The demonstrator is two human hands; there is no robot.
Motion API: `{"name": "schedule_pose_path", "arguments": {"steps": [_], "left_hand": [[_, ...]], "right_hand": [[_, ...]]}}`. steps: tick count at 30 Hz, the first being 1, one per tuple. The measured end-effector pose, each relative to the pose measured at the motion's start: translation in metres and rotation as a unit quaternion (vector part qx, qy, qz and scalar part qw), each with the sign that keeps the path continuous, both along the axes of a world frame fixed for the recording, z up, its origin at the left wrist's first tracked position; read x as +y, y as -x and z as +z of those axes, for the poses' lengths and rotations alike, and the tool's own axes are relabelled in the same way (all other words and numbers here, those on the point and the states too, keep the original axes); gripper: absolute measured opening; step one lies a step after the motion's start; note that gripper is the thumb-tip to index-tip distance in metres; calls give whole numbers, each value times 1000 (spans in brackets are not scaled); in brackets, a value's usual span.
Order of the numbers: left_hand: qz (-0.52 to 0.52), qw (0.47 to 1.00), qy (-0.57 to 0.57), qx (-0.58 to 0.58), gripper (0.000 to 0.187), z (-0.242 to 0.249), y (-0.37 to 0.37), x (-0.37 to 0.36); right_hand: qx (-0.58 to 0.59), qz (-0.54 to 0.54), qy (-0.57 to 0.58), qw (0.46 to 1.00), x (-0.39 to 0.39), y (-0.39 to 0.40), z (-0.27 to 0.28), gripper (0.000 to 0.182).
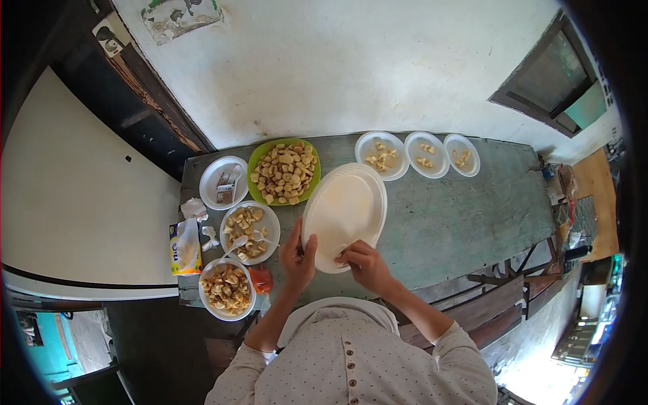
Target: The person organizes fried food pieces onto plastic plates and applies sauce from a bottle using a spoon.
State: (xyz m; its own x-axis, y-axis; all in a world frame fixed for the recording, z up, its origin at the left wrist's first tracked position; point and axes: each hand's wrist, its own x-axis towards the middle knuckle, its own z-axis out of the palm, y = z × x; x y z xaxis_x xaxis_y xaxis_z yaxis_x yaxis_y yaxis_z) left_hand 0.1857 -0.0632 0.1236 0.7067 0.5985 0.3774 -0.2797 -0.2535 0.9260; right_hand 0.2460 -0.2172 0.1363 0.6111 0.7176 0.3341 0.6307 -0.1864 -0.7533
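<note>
A white oval plate [347,206] is held up and tilted above the table's front, its inner face toward me. My left hand [297,262] grips its left edge, thumb in front. My right hand [366,265] is closed at the lower part of the plate, fingers pinched against its surface. A small whitish bit shows at those fingertips, too small to name. Left of my left hand stand a bowl of pale pieces with spoons [248,233] and a bowl heaped with browned pieces [228,290]. A small red packet [261,279] lies beside them.
On the green table [466,223] are a green bowl of round pieces [284,171], a plate with small packets [224,182], and a tissue pack [185,247] with crumpled tissues. Three white plates with a few pieces [382,155] line the wall. A wooden bench [489,304] stands at right.
</note>
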Motion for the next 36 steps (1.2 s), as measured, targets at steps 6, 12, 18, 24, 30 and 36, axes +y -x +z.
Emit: {"name": "schedule_pose_path", "arguments": {"steps": [6,12,18,24,30,36], "left_hand": [[13,998,-67,-11,40,5,-3,0],[-4,981,-196,-1,39,27,9,-6],[39,972,-231,-9,38,25,11,4],[25,981,-190,4,37,8,-6,8],[1,997,-67,38,38,-22,-9,-3],[17,1000,12,12,39,-15,-11,-11]], "right_hand": [[-83,-63,75,992,-10,-54,8,19],[-102,-176,-9,979,4,-75,20,18],[25,-120,19,992,8,-32,-20,17],[292,4,42,955,13,6,3,19],[216,-175,-107,955,9,-46,2,21],[-8,-205,-96,974,29,-21,-27,22]]}}
